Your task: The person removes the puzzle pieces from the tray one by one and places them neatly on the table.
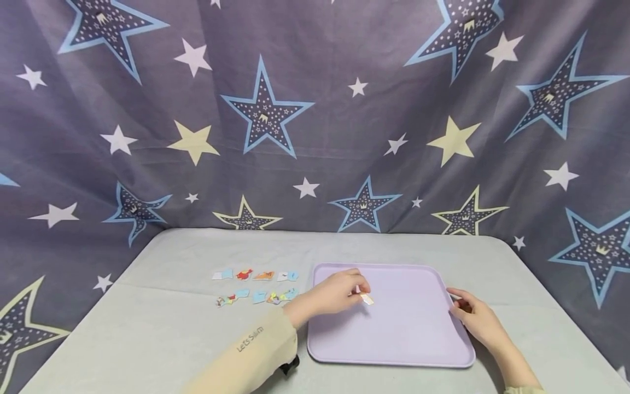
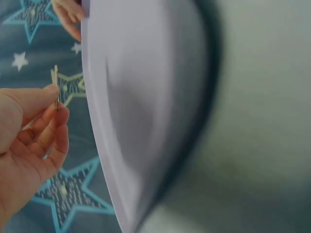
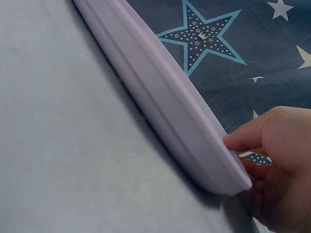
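My left hand [image 1: 337, 293] is above the left half of a lilac tray [image 1: 403, 328], pinching a small flat puzzle piece [image 1: 367, 299] between thumb and fingers. In the left wrist view the puzzle piece [image 2: 56, 87] is seen edge-on, so its picture is hidden. At the tray's right side, my right hand [image 1: 474, 317] grips the rim. The right wrist view has the thumb on top of the tray's edge [image 3: 226, 150] and the other fingers partly hidden behind it.
Left of the tray, several colourful puzzle pieces [image 1: 263, 276] lie in two rows on the grey-white tablecloth [image 1: 147, 328]. Some of the lower-row pieces [image 1: 283, 296] lie close to my left forearm. A dark star-patterned curtain [image 1: 325, 137] hangs behind the table.
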Motion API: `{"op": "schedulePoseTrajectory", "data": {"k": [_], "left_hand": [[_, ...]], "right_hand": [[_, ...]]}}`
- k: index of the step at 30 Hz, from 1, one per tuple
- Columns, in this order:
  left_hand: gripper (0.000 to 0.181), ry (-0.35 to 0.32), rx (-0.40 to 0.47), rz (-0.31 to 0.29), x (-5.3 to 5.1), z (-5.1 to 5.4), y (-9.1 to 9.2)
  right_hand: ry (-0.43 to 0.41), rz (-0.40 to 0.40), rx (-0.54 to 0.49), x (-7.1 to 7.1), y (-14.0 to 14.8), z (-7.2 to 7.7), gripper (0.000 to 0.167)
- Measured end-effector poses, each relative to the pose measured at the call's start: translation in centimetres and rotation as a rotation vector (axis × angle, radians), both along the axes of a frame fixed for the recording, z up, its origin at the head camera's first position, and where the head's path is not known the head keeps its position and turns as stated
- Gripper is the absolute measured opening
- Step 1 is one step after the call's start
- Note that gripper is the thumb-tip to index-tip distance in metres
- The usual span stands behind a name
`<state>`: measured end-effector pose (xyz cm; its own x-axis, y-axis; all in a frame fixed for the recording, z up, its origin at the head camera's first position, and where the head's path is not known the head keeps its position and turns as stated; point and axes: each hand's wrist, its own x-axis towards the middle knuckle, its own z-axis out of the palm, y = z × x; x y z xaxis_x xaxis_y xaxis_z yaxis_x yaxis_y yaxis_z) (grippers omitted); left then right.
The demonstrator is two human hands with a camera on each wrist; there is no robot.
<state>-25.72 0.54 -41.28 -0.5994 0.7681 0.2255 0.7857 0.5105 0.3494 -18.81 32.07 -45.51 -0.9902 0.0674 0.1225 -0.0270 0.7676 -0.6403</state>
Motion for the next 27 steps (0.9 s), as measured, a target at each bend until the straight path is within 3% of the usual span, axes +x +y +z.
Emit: {"op": "schedulePoseTrajectory", "data": {"k": [3,10,18,27], "left_hand": [[0.016,-0.032,0.034,0.021,-0.1,0.1,-1.6],[0.013,-0.032,0.070,0.062,0.0,0.6,-4.2],[0.013,-0.117,0.155,0.127,0.5,0.1,-7.3],[0.012,-0.115,0.237,0.240,1.4,-0.5,-12.3]], "right_hand": [[-0.010,-0.001,-0.001,0.0,0.0,-0.2,0.040],[-0.023,-0.001,0.005,0.0,0.0,-0.1,0.040],[-0.021,0.011,0.004,0.0,-0.1,0.1,0.040],[0.001,0.010,0.005,0.0,0.0,0.0,0.040]]}}
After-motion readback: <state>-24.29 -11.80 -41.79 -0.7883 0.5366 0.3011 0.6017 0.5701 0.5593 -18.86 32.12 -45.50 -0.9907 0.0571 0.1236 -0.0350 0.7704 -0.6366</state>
